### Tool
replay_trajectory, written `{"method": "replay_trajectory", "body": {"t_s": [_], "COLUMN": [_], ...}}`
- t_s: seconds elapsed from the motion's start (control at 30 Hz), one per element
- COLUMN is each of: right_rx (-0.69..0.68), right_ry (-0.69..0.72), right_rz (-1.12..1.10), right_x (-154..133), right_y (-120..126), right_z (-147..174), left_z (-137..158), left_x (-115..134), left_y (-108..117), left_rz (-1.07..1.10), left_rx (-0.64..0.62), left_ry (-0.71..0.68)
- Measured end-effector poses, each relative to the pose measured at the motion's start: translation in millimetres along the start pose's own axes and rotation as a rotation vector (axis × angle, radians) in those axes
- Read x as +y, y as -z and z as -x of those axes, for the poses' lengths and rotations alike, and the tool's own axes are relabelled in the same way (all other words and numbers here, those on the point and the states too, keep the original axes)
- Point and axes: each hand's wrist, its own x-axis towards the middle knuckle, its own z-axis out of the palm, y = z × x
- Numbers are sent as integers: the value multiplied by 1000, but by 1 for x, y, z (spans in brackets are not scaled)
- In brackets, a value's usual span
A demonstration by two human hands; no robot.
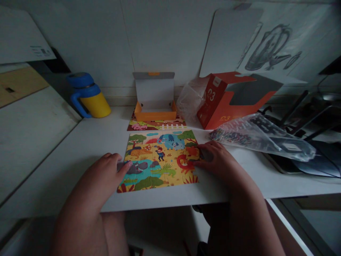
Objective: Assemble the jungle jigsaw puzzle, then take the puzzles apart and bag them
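Note:
A jigsaw puzzle (pixel 160 160) with safari animals, trees and a small figure lies flat on the white table (pixel 109 199), its pieces joined. At its left edge is my left hand (pixel 109 174), the thumb on the hippo corner and the fingers curled at the side. My right hand (pixel 217 158) grips the opposite edge beside the lion, thumb and forefinger on the border. Behind the puzzle, a second picture sheet (pixel 144 126) with a pink animal and a white fence lies partly under an open orange box (pixel 156 116).
On the left stands a blue and yellow jug (pixel 93 103). To the right are a red-orange carton (pixel 215 103), a crumpled clear bag (pixel 190 99) and a plastic bag (pixel 261 138) with small colourful things. Dark objects (pixel 319 156) sit at the far right. A wall (pixel 101 42) closes the back.

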Motion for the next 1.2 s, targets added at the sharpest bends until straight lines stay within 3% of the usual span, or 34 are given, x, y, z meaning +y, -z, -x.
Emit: {"method": "replay_trajectory", "body": {"t_s": [0.23,0.37,0.6,0.7,0.8,0.87,1.03,1.13,1.2], "right_rx": [-68,-48,-28,-38,-24,6,25,26,126], "right_ry": [-5,-38,-74,-108,-104,-73,59,105,97], "right_rz": [-36,-19,-49,-116,-193,-244,-421,-384,-233], "right_x": [-3,-1,-8,-11,-16,-28,-93,-121,-121], "right_y": [3,1,1,2,4,3,-11,-12,7], "right_z": [-1,-1,0,1,4,6,14,22,33], "left_z": [-21,-29,-29,-28,-25,-20,-3,1,0], "left_x": [15,20,19,16,20,30,70,80,77], "left_y": [-8,-4,-6,-8,-6,-2,0,-7,-12], "left_rz": [-43,-14,102,129,217,391,803,893,934], "left_rx": [70,79,84,143,257,276,-81,-140,-128], "left_ry": [55,174,267,264,171,40,-360,-389,-334]}}
